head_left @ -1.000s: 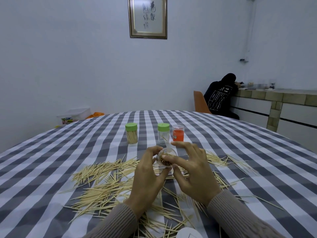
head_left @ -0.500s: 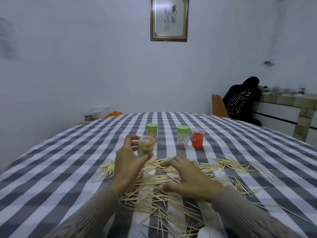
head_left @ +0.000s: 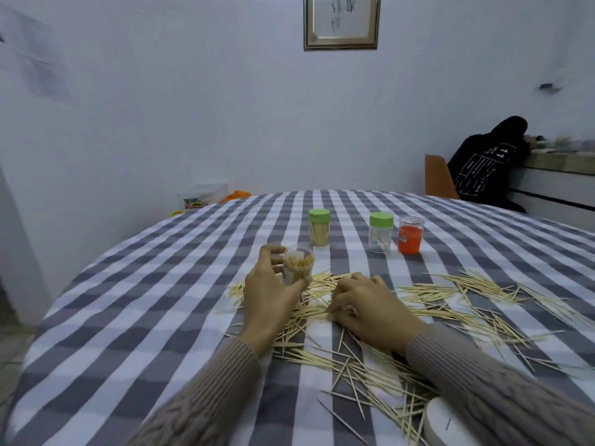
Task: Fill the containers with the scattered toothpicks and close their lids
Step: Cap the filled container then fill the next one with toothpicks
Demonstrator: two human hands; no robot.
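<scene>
Left hand [head_left: 269,294] around open container [head_left: 297,264]

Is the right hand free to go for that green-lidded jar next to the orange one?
Probably yes. The right hand rests on the toothpicks, seemingly holding no jar, and only bare tablecloth lies between it and the nearly empty green-lidded jar.

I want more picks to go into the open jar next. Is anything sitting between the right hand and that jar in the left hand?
Nothing visible does. The right hand rests on the scattered toothpicks, and the left hand holds the open jar just beside it, mouth uncovered. Only loose picks on the tablecloth lie between them.
</scene>
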